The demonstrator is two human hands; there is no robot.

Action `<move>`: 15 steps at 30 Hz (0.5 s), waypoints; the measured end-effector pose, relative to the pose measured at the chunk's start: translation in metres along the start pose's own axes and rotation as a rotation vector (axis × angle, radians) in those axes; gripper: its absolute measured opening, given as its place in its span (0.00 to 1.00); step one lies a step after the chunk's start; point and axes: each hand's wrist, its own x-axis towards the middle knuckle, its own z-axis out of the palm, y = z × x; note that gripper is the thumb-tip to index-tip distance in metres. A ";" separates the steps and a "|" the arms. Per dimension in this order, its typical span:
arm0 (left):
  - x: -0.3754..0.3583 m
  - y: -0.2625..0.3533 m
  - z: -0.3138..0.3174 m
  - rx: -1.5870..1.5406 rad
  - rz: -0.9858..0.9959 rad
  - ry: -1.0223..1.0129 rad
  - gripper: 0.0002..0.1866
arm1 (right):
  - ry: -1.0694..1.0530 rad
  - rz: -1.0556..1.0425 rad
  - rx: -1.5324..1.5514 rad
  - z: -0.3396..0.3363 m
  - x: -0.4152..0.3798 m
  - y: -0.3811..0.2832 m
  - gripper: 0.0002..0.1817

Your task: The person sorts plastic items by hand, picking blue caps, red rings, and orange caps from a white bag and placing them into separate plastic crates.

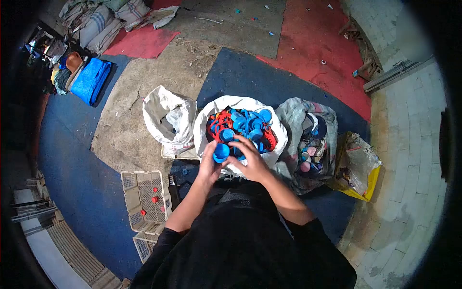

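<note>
A round blue plastic cap (221, 152) is held in my left hand (207, 163), its hollow side facing up. My right hand (251, 163) is close at the cap's right side, fingers spread and curving over the near part of a white sack (202, 117). Blue caps (256, 126) and red plastic rings (215, 126) fill this sack, which stands with its mouth rolled wide. Both hands are over its front rim.
Left of it stands another white sack (151, 113) with pale scraps inside. On the right are a grey sack (289, 113) of mixed caps and a yellow bag (369, 187). A beige crate (126, 192) with several red caps sits lower left. A folded blue tarp (91, 81) lies farther back.
</note>
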 end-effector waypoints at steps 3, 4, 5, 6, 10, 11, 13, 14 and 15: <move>-0.005 0.019 -0.011 0.040 0.099 0.108 0.17 | -0.216 -0.119 -0.203 -0.006 -0.006 0.025 0.18; 0.000 0.017 -0.025 0.018 0.096 0.119 0.17 | -0.369 -0.144 -0.313 -0.009 -0.013 0.035 0.19; 0.003 0.015 -0.040 -0.004 0.094 0.132 0.17 | -0.522 -0.170 -0.421 -0.012 -0.019 0.044 0.20; -0.005 0.020 -0.040 -0.008 0.057 0.126 0.15 | -0.560 -0.177 -0.479 -0.015 -0.021 0.059 0.24; -0.025 0.021 -0.038 0.133 0.068 0.123 0.15 | -0.515 -0.048 -0.747 -0.049 0.006 0.081 0.24; -0.026 0.022 -0.043 0.206 0.042 0.062 0.14 | -0.485 0.031 -0.720 -0.057 0.014 0.073 0.22; -0.027 0.021 -0.056 0.352 -0.015 -0.055 0.12 | -0.349 0.075 -0.734 -0.059 0.023 0.063 0.20; -0.023 0.015 -0.064 0.432 -0.012 -0.070 0.11 | -0.243 0.045 -0.776 -0.051 0.024 0.059 0.18; -0.023 0.015 -0.065 0.513 -0.008 -0.099 0.12 | -0.136 0.015 -0.817 -0.042 0.025 0.054 0.16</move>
